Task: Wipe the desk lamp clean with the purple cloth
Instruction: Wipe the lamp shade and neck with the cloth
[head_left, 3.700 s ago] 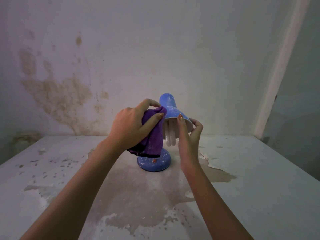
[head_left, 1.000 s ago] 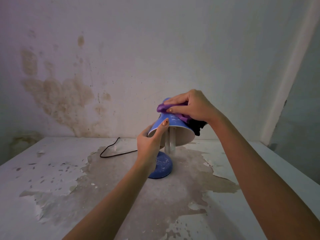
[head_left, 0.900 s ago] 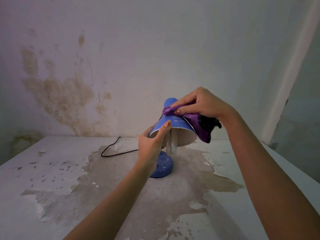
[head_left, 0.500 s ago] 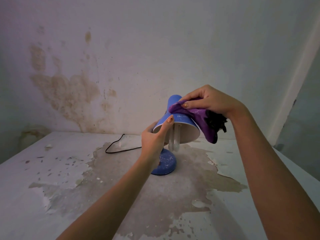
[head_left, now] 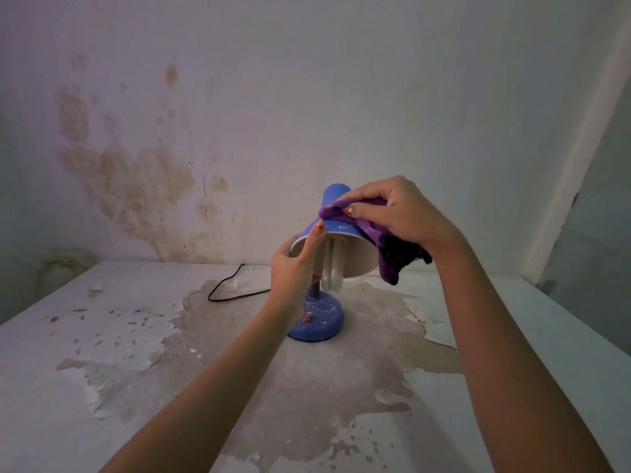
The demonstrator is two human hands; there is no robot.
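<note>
On the peeling table (head_left: 102,339), the desk lamp (head_left: 333,203) stands upright. The left hand (head_left: 293,268) grips the shade (head_left: 343,229) rim; the right hand (head_left: 399,213) holds the bunched purple cloth (head_left: 370,228) against the shade's upper side. The base (head_left: 321,322) looks speckled, apparently unwiped: work judged partway.

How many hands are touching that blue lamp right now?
2. The left hand holds the rim of the lamp shade on its left side. The right hand presses the purple cloth onto the shade's upper right.
</note>
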